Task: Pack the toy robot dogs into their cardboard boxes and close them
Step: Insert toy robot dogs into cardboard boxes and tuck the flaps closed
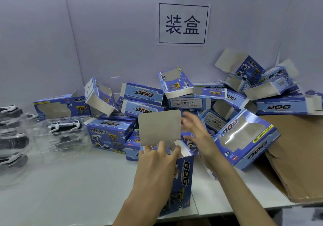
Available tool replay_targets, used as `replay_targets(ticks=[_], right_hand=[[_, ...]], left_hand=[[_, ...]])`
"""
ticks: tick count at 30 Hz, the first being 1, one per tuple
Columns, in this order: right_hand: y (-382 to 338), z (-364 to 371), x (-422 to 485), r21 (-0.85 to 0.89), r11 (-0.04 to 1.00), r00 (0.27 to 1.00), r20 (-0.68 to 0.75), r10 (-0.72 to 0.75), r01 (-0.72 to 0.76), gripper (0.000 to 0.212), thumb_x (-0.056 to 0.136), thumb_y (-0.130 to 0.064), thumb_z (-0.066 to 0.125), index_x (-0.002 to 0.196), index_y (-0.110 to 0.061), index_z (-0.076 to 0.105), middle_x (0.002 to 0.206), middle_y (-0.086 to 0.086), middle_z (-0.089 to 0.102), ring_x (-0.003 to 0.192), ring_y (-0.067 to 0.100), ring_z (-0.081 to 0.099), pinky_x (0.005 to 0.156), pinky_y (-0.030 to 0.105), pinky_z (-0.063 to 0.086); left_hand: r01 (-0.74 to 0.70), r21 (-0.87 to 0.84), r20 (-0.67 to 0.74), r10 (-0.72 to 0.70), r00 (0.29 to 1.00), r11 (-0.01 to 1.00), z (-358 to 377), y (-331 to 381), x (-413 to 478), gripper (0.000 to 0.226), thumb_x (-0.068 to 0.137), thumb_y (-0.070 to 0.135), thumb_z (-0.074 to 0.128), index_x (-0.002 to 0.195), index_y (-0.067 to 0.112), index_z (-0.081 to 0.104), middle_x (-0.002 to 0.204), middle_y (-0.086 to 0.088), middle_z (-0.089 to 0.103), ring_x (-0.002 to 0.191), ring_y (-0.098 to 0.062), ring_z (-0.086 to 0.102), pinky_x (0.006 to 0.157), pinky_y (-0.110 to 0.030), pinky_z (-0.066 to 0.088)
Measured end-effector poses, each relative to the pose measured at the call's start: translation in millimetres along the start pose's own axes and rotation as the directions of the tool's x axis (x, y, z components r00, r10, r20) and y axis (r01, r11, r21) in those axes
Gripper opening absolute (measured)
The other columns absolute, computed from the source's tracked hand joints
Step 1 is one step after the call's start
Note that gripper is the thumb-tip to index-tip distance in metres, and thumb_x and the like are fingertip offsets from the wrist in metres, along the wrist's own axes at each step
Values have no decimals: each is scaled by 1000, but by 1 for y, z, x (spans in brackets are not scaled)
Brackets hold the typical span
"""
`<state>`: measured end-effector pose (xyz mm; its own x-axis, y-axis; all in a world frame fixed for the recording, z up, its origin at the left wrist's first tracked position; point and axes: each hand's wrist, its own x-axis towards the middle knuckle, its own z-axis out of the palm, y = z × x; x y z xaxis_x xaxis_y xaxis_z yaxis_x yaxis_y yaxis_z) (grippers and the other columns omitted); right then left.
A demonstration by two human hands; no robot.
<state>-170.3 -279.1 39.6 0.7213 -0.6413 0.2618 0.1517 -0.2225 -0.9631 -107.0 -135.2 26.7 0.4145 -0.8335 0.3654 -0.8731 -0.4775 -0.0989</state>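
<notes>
Fig.: L hand (157, 157) grips top rim of upright box (183, 176) on table (70, 182), prob. steadying it mouth-up, flap (160, 127) raised for loading. R hand (197, 131), blurred, fingers spread, holds nothing beside flap. Dog (64, 126) in clear tray, far left, unboxed; empties (145, 94) piled behind.

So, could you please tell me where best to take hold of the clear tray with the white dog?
Probably grip the clear tray by its long front and back walls, from above: it lies flat on the table, its top is free, and a box crowds its right end.
</notes>
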Motion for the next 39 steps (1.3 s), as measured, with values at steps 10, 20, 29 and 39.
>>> replay_targets(ticks=[10,20,29,39], right_hand=[[-68,38,44,-801,378,886,425,-187,464,47,93,-33,61,139,-33,53,124,-4,65,110,17,59,89,35,49],[-56,10,64,-664,594,867,483,-125,455,36,91,-36,65,124,-49,61,114,-22,61,105,1,56,83,26,48],[-30,12,55,-649,393,753,488,-441,651,49,98,-27,60,141,-46,48,97,-7,71,81,5,61,71,24,48],[1,13,50,-646,47,500,541,-676,762,42,99,-15,60,140,-19,56,128,2,67,114,23,64,81,42,51]], left_hand=[[-14,-23,-44,13,999,1000,6,-4,-2,52,100,32,50,148,31,29,129,-11,47,114,-34,50,86,-38,42],[-31,-3,-36,31,999,1000,6,-3,-4,50,101,39,48,147,31,27,128,-10,46,112,-36,50,78,-38,39],[-37,13,-25,37,999,999,4,-2,-4,51,102,38,46,149,31,26,130,-11,44,118,-39,47,88,-42,43],[-35,40,-46,37,998,999,6,-2,-5,53,103,36,46,150,31,22,133,-15,44,126,-47,41,98,-49,41]])
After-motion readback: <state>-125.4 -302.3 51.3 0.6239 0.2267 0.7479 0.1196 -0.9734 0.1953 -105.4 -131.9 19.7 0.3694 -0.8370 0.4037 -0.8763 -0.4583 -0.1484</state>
